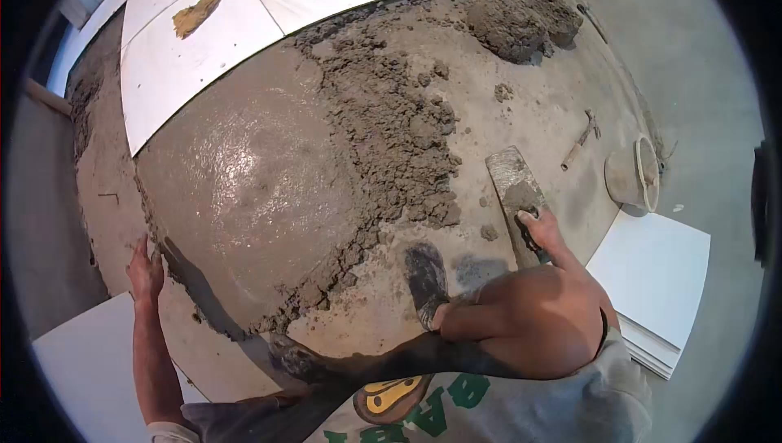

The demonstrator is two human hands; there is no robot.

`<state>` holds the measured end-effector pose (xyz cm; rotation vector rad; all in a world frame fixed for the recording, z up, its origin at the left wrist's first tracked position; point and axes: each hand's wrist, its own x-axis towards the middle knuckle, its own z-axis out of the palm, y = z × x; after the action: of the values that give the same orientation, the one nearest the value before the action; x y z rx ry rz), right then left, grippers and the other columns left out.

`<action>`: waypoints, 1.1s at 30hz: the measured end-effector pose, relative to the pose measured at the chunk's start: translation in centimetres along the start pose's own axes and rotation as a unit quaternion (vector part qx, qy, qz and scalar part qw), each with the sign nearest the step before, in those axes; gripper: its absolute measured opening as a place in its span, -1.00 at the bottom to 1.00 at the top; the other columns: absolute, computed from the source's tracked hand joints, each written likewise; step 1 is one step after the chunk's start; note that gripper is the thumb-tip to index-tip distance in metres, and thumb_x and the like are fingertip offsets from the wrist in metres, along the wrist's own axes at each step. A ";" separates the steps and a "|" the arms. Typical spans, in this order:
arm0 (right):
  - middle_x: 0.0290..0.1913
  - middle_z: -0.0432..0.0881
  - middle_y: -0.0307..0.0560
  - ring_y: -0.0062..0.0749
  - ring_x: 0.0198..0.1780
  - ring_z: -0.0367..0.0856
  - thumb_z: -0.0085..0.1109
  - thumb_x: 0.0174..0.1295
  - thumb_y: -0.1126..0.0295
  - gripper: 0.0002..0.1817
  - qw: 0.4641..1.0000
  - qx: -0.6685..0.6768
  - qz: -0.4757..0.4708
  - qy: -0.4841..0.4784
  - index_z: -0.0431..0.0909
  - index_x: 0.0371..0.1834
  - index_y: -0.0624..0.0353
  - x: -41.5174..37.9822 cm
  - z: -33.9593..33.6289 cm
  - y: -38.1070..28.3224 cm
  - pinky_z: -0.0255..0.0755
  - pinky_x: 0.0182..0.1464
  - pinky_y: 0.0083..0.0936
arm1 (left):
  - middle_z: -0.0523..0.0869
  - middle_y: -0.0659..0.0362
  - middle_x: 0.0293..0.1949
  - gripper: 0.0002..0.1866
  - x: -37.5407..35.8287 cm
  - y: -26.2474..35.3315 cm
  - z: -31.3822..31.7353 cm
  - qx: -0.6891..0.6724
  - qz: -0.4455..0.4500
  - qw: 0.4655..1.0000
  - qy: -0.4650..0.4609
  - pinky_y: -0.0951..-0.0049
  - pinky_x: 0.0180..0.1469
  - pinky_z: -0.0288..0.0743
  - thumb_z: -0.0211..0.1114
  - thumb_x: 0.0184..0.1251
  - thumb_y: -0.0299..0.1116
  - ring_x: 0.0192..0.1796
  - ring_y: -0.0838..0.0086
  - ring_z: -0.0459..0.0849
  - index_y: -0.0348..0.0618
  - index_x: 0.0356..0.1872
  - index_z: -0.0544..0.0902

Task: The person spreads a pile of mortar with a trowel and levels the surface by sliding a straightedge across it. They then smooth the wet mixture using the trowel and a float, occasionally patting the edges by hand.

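Observation:
My right hand (544, 229) is closed round the handle of a long flat trowel (511, 176), which rests over the bare floor right of the mortar and has a lump of mortar on its blade. At the left, my left hand (145, 270) has its fingers apart and holds nothing, beside the left edge of the mortar bed. The smooth wet mortar (252, 174) lies between my hands, with rough crumbly mortar (395, 129) along its right side.
White laid tiles (212, 60) border the mortar at the top. A mortar heap (517, 23) sits at the upper right. Further right are a hammer (580, 141), a bucket (627, 176) and stacked white tiles (652, 268). Another white tile (90, 370) lies lower left.

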<state>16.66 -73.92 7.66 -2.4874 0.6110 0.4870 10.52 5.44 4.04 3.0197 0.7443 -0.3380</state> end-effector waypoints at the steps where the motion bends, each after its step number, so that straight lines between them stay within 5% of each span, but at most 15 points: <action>1: -0.41 0.64 0.03 -0.30 -0.46 0.63 0.20 0.24 0.15 -0.61 0.995 0.045 0.087 -0.009 0.57 -0.11 0.31 -0.2 0.3 0.0 0.50 -0.34 -0.35 | 0.37 0.00 0.39 -0.41 0.3 -0.8 0.2 -0.011 -0.002 1.000 0.000 -0.33 0.34 0.03 0.18 0.35 -0.30 0.42 0.13 0.32 0.00 0.41 0.30; 2: -0.49 0.60 -0.03 -0.36 -0.58 0.57 0.21 0.25 0.15 -0.62 0.996 0.069 0.063 0.011 0.57 -0.15 0.30 0.7 0.9 1.3 0.46 -0.51 -0.40 | 0.37 0.01 0.39 -0.41 0.8 -1.5 0.4 -0.021 -0.003 1.000 -0.001 -0.34 0.34 0.03 0.18 0.35 -0.30 0.42 0.12 0.32 0.01 0.41 0.30; 7: -0.62 0.51 -0.15 -0.43 -0.65 0.49 0.16 0.30 0.15 -0.64 0.989 0.127 0.081 0.012 0.54 -0.24 0.32 5.4 0.7 1.5 0.39 -0.57 -0.42 | 0.36 0.04 0.40 -0.41 1.1 0.0 -1.6 -0.029 -0.004 0.999 0.015 -0.19 0.38 0.06 0.19 0.35 -0.32 0.43 0.14 0.33 0.02 0.41 0.30; 9: -0.66 0.46 -0.17 -0.47 -0.71 0.43 0.12 0.33 0.14 -0.63 0.997 0.033 -0.028 0.063 0.53 -0.28 0.31 7.3 1.1 -0.5 0.32 -0.63 -0.42 | 0.35 0.05 0.41 -0.40 1.4 0.4 -1.5 -0.021 0.023 0.999 0.014 -0.18 0.39 0.06 0.19 0.34 -0.33 0.43 0.15 0.32 0.02 0.42 0.30; 10: -0.68 0.43 -0.17 -0.46 -0.74 0.41 0.12 0.32 0.10 -0.60 0.990 0.134 0.020 -0.029 0.52 -0.30 0.31 7.2 0.7 -2.4 0.27 -0.68 -0.41 | 0.34 0.05 0.42 -0.39 2.0 -0.1 -0.8 -0.030 0.030 0.999 0.027 -0.28 0.37 0.03 0.20 0.34 -0.32 0.43 0.13 0.31 0.04 0.42 0.29; 14: -0.68 0.41 -0.18 -0.48 -0.78 0.36 0.13 0.31 0.07 -0.58 0.975 0.153 0.010 -0.160 0.46 -0.38 0.29 8.8 3.9 -9.5 0.21 -0.74 -0.42 | 0.34 0.02 0.41 -0.37 2.2 3.0 -2.9 -0.012 0.015 1.000 0.022 -0.35 0.36 0.00 0.21 0.33 -0.33 0.43 0.10 0.31 0.06 0.43 0.27; 22: -0.66 0.39 -0.22 -0.51 -0.78 0.37 0.17 0.28 0.04 -0.57 0.965 0.155 -0.050 -0.207 0.44 -0.45 0.25 13.6 2.8 -12.1 0.24 -0.74 -0.48 | 0.35 0.02 0.40 -0.38 3.7 4.3 -4.5 -0.035 0.045 0.996 0.074 -0.23 0.38 0.04 0.23 0.32 -0.29 0.41 0.13 0.34 0.03 0.41 0.29; 33: -0.67 0.40 -0.26 -0.56 -0.77 0.36 0.20 0.26 0.03 -0.59 0.944 0.205 -0.076 -0.247 0.47 -0.38 0.21 10.3 -0.2 -14.4 0.25 -0.69 -0.54 | 0.34 0.06 0.41 -0.37 3.1 3.8 -4.5 -0.013 -0.060 0.997 0.037 -0.32 0.39 -0.03 0.26 0.28 -0.24 0.41 0.16 0.34 0.07 0.40 0.32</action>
<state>32.64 -66.43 9.01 -1.8967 0.2775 0.7980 15.88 3.77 7.65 2.9857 0.9299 -0.2168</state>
